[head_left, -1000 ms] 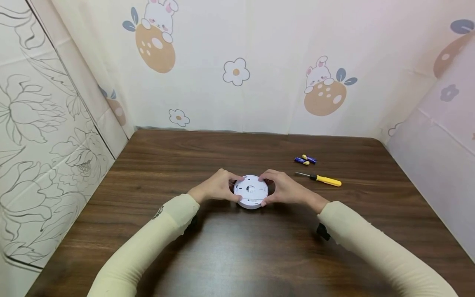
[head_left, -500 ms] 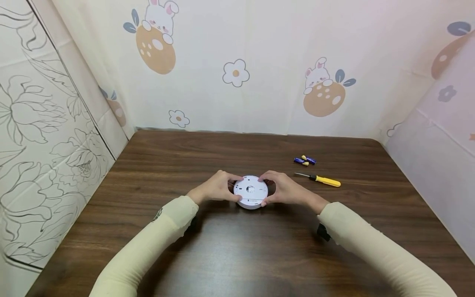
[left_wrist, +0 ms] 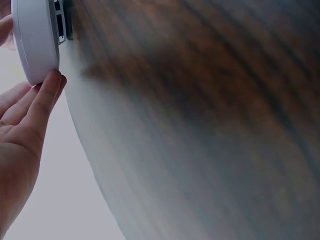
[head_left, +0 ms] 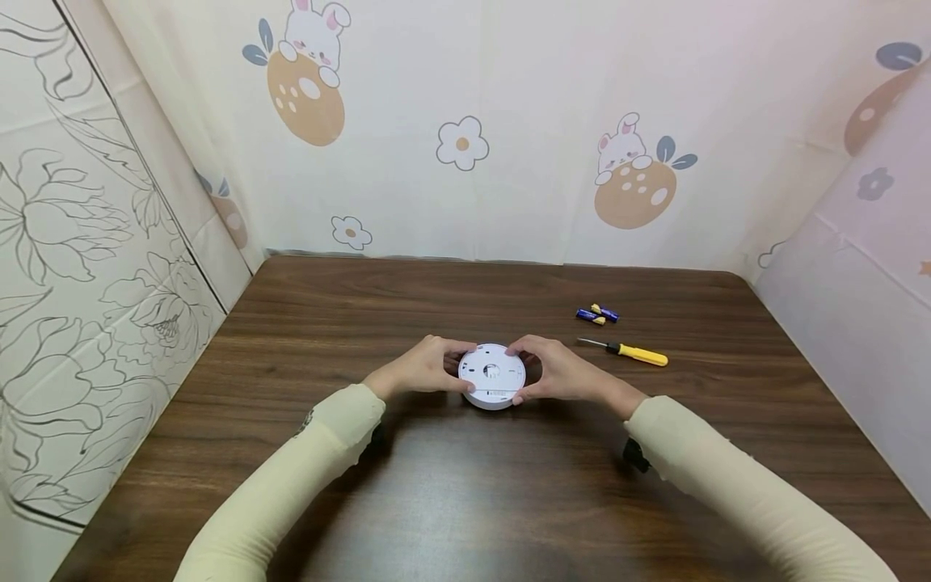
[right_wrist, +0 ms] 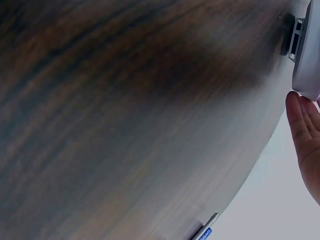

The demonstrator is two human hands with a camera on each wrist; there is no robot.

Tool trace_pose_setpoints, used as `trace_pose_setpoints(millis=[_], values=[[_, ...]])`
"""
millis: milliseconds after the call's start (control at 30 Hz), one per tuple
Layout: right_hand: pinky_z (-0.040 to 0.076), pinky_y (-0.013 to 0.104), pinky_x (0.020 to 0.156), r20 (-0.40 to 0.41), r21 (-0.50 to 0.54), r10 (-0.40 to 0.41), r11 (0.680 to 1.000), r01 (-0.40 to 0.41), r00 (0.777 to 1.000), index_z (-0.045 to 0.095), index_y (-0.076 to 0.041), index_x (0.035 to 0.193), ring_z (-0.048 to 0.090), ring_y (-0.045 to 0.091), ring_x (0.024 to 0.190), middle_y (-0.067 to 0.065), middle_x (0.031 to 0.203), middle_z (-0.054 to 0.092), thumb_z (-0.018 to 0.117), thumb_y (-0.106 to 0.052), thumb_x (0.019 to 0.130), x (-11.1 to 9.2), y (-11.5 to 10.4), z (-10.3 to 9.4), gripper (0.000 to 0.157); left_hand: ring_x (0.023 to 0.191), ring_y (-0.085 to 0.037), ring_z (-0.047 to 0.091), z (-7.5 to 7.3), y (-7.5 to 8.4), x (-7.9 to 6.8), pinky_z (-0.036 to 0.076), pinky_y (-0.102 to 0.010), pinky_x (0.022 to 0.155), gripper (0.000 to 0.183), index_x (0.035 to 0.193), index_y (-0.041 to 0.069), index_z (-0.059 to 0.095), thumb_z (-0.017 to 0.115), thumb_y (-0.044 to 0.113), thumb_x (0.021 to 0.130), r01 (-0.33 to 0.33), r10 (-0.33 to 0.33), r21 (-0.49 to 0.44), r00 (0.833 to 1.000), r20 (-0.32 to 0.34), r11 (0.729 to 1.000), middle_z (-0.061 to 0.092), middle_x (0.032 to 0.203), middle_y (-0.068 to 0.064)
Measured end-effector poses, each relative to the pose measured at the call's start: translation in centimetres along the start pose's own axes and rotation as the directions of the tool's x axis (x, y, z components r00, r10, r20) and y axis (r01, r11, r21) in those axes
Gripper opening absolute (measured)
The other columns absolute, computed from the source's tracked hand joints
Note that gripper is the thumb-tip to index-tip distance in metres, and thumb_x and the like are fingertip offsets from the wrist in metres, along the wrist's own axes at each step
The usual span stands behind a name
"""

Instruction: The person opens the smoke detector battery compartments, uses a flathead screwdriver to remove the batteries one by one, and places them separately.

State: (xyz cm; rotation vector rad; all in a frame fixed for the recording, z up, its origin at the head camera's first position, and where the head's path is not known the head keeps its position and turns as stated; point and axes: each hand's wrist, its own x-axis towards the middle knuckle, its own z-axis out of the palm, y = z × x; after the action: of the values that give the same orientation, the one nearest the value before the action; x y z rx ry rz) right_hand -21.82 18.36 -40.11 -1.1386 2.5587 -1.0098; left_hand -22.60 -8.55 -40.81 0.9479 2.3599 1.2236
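Observation:
A round white smoke detector (head_left: 502, 377) is held just over or on the middle of the table, its flat back plate with slots and a centre hole facing up. My left hand (head_left: 425, 368) grips its left rim between thumb and fingers, and my right hand (head_left: 562, 372) does the same at the right rim. In the left wrist view, the fingers of the left hand (left_wrist: 25, 132) touch the side of the detector (left_wrist: 37, 42); its vented part faces the table. From the right wrist, the right hand's fingertips (right_wrist: 294, 102) meet the rim of the detector (right_wrist: 309, 65).
Two blue batteries with yellow ends, one nearer (head_left: 591, 316) and one behind (head_left: 607, 312), lie to the right behind the hands. A screwdriver (head_left: 643, 354) with a yellow handle lies right of the right hand. The brown wooden table (head_left: 465, 501) meets a patterned curtain (head_left: 538, 194) at the back.

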Motion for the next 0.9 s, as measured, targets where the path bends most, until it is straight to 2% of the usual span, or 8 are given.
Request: trace_pose_setpoints(millis=[267, 433, 500, 600, 700, 767, 900], values=[[0.050, 0.035, 0.087, 0.012, 0.008, 0.028, 1.000, -0.028, 1.000, 0.050, 0.000, 0.128, 0.057, 0.021, 0.103, 0.011, 0.123, 0.056, 0.086, -0.030, 0.070, -0.1, 0.0, 0.0, 0.075, 0.099, -0.019, 0.065, 0.0, 0.2, -0.2, 0.052, -0.031, 0.083, 0.068, 0.135, -0.009, 0.046, 0.079, 0.011, 0.078, 0.024, -0.024, -0.064, 1.000, 0.004, 0.998, 0.059, 0.124, -0.020], [0.049, 0.037, 0.090, 0.036, 0.076, 0.079, 0.994, -0.082, 0.996, 0.041, 0.004, 0.138, 0.055, 0.024, 0.110, 0.013, 0.130, 0.052, 0.083, -0.032, 0.074, -0.2, 0.1, -0.3, 0.085, 0.104, -0.021, 0.063, 0.0, 0.1, -0.4, 0.051, -0.029, 0.085, 0.068, 0.136, -0.009, 0.045, 0.077, 0.012, 0.080, 0.033, -0.033, -0.068, 0.999, 0.002, 0.997, 0.060, 0.123, -0.019], [0.049, 0.038, 0.090, 0.038, 0.110, 0.119, 0.986, -0.123, 0.992, 0.039, 0.004, 0.139, 0.055, 0.025, 0.111, 0.014, 0.131, 0.053, 0.079, -0.031, 0.079, -0.3, 0.0, -0.5, 0.080, 0.107, -0.021, 0.061, -0.1, 0.1, -0.5, 0.050, -0.028, 0.087, 0.065, 0.136, -0.009, 0.045, 0.075, 0.014, 0.083, 0.042, -0.043, -0.064, 0.999, -0.010, 0.997, 0.059, 0.124, -0.018], [0.050, 0.039, 0.087, 0.029, 0.158, 0.209, 0.965, -0.211, 0.977, 0.043, 0.002, 0.138, 0.057, 0.025, 0.108, 0.014, 0.126, 0.056, 0.068, -0.028, 0.090, -0.4, -0.2, -0.8, 0.062, 0.104, -0.022, 0.062, -0.1, 0.2, -0.7, 0.051, -0.029, 0.085, 0.056, 0.135, -0.008, 0.046, 0.067, 0.015, 0.089, 0.091, -0.095, -0.082, 0.995, -0.045, 0.992, 0.060, 0.124, -0.017], [0.053, 0.039, 0.081, 0.031, 0.234, 0.315, 0.920, -0.313, 0.949, 0.048, 0.004, 0.133, 0.061, 0.026, 0.098, 0.015, 0.115, 0.060, 0.057, -0.022, 0.097, -0.4, -0.4, -0.9, 0.045, 0.092, -0.025, 0.066, -0.2, 0.5, -0.9, 0.054, -0.031, 0.077, 0.047, 0.134, -0.007, 0.048, 0.060, 0.014, 0.094, 0.170, -0.184, -0.152, 0.980, -0.080, 0.974, 0.062, 0.117, -0.018], [0.054, 0.040, 0.076, 0.050, 0.313, 0.381, 0.872, -0.377, 0.923, 0.050, 0.008, 0.130, 0.063, 0.027, 0.091, 0.017, 0.108, 0.061, 0.053, -0.017, 0.099, -0.3, -0.5, -1.0, 0.040, 0.085, -0.029, 0.067, -0.2, 0.8, -0.9, 0.056, -0.033, 0.071, 0.042, 0.132, -0.009, 0.049, 0.056, 0.011, 0.096, 0.224, -0.250, -0.232, 0.964, -0.093, 0.947, 0.063, 0.112, -0.020], [0.055, 0.039, 0.078, 0.123, 0.489, 0.504, 0.718, -0.495, 0.855, 0.048, 0.013, 0.128, 0.064, 0.025, 0.085, 0.019, 0.103, 0.060, 0.049, -0.012, 0.100, -0.1, -0.8, -1.0, 0.038, 0.079, -0.029, 0.068, 0.0, 1.4, -0.9, 0.056, -0.035, 0.068, 0.036, 0.126, -0.012, 0.052, 0.054, 0.008, 0.097, 0.320, -0.373, -0.371, 0.925, -0.077, 0.872, 0.063, 0.104, -0.020]])
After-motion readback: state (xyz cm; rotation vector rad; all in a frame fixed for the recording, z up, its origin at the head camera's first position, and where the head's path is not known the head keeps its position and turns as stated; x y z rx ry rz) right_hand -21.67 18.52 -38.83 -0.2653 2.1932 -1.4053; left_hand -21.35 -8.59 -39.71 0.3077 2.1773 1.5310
